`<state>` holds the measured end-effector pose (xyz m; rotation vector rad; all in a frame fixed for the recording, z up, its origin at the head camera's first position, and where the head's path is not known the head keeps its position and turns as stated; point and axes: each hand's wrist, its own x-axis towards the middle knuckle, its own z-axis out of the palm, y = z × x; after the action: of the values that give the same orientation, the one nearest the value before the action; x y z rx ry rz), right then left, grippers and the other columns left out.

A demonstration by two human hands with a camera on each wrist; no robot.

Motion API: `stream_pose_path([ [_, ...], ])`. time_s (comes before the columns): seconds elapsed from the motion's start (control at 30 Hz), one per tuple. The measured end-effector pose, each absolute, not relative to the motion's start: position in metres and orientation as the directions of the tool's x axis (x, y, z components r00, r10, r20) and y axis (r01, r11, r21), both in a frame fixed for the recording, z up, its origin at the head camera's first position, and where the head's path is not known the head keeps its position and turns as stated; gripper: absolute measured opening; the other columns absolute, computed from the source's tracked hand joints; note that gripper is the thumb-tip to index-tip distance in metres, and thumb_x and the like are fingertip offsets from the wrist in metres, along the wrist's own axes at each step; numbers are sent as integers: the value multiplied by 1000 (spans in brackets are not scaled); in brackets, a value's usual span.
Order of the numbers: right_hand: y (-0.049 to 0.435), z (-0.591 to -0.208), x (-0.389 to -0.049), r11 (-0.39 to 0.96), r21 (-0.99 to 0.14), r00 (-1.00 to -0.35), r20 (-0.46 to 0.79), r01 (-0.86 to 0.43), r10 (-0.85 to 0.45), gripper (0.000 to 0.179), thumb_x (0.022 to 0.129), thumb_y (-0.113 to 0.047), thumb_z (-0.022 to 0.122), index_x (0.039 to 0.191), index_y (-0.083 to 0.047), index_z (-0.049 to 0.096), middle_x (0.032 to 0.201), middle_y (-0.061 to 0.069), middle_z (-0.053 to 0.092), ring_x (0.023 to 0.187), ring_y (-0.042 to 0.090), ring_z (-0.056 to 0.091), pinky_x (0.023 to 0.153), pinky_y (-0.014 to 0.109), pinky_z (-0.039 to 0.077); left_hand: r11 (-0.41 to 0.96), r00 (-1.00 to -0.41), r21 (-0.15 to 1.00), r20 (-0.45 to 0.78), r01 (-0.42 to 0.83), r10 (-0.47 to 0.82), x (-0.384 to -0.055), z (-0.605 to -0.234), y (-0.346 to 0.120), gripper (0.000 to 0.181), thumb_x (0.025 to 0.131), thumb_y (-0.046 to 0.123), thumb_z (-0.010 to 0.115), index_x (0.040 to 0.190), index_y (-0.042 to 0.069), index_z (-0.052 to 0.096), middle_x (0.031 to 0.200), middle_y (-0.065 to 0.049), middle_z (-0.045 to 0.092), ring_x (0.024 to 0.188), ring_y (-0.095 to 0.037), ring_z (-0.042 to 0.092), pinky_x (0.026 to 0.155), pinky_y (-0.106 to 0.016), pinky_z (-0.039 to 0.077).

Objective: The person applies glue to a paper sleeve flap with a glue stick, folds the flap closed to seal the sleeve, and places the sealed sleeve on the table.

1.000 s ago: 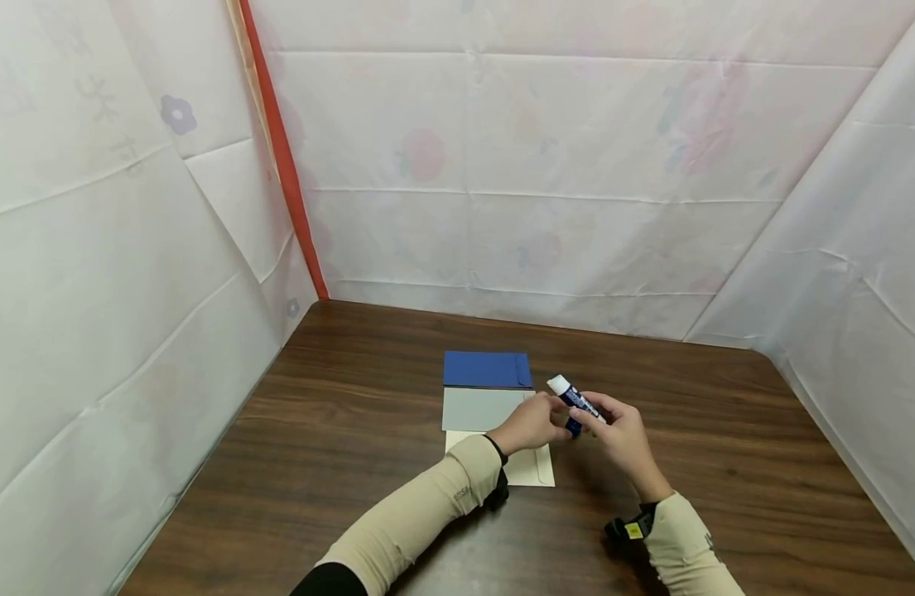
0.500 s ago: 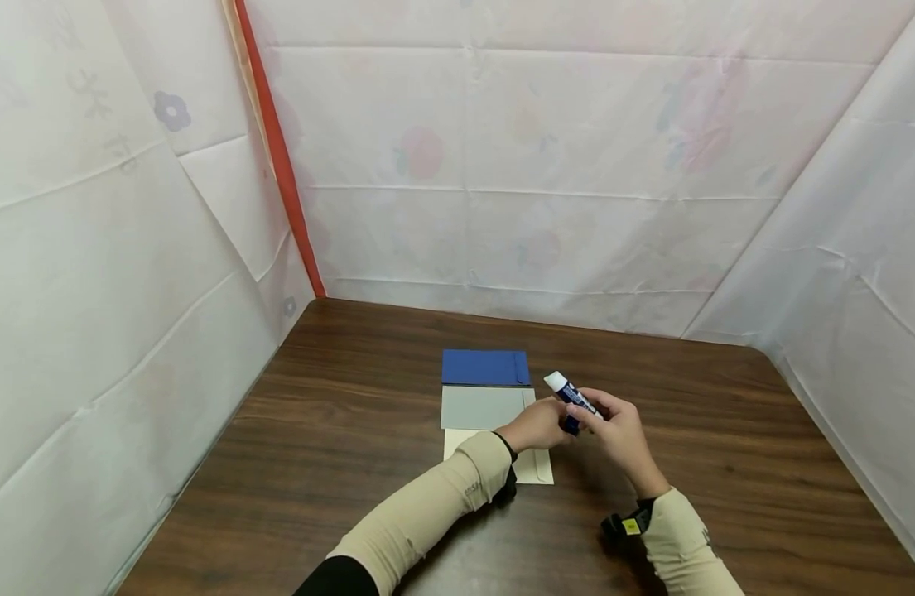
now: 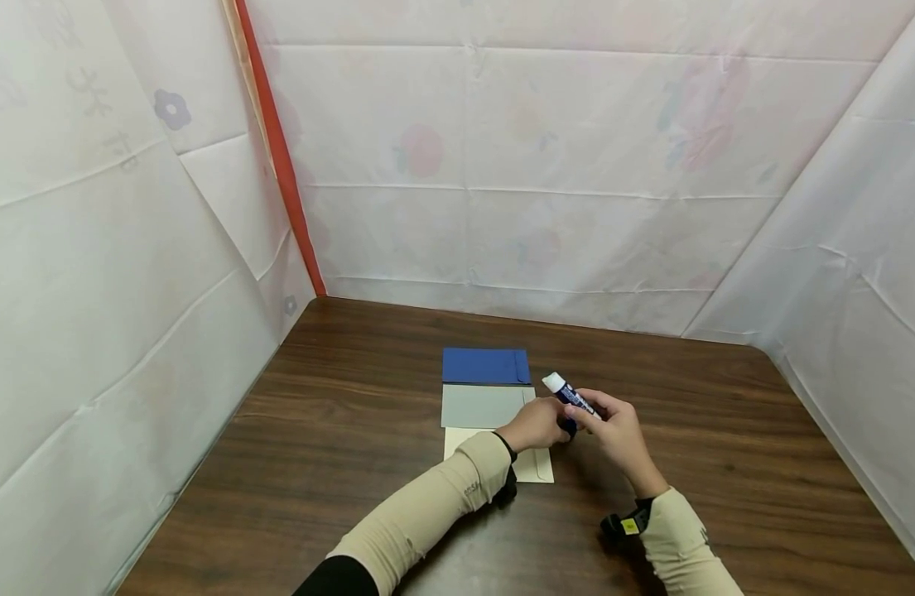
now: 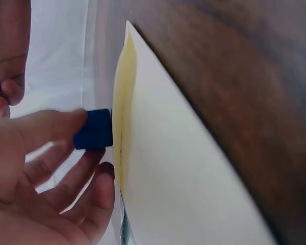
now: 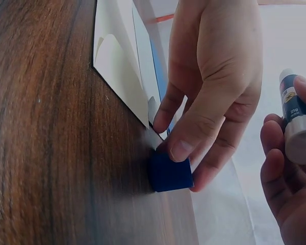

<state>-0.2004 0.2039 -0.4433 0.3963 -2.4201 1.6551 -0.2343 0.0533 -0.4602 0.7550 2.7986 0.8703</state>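
My left hand (image 3: 535, 424) pinches a dark blue glue stick cap (image 5: 171, 172) between thumb and fingers. The cap is down at the tabletop, just off the right edge of the envelopes; its top shows in the left wrist view. Held by my right hand (image 3: 617, 430) is a glue stick (image 3: 572, 397), uncapped and tilted, its white end up and to the left. Under and beside my left arm lies a cream envelope (image 3: 535, 470), with a grey-green envelope (image 3: 479, 407) beyond it and a blue envelope (image 3: 479, 366) farthest back.
The brown wood-grain table (image 3: 338, 430) is enclosed by white printed sheeting (image 3: 576, 165) at the back and both sides. An orange-red strip (image 3: 281, 157) runs down the back left corner. Dark wrist devices sit on both wrists.
My left hand has shifted slightly to the right, covering more of the cap, which it now pinches. My right hand and the glue stick have stayed nearly in place.
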Motion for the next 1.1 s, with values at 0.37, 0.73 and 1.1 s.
stream_pose_path([
  [0.37, 207, -445, -199, 365, -883, -955, 274, -296, -110, 25, 88, -10, 71, 108, 7, 68, 73, 3, 62, 63, 6, 55, 55, 24, 49, 698, -901, 614, 49, 368, 431, -232, -462, 52, 24, 80, 18, 79, 101, 9, 73, 93, 0, 73, 75, -8, 59, 66, -19, 45],
  [0.73, 206, -443, -199, 352, -889, -956, 274, -292, -102, 26, 89, -10, 71, 108, 7, 68, 72, -4, 63, 63, 12, 59, 55, 27, 51, 603, -895, 706, 100, 372, 434, -231, -457, 48, 11, 82, 14, 74, 90, 7, 71, 72, 3, 64, 59, -3, 47, 53, -16, 37],
  [1.1, 207, -443, -200, 314, -899, -952, 285, -305, -106, 25, 89, -6, 70, 109, 8, 67, 70, -7, 62, 61, 7, 57, 54, 28, 52, 547, -903, 761, 118, 350, 414, -232, -452, 39, 22, 83, 17, 75, 102, 6, 72, 94, -5, 73, 72, -2, 56, 61, -15, 44],
])
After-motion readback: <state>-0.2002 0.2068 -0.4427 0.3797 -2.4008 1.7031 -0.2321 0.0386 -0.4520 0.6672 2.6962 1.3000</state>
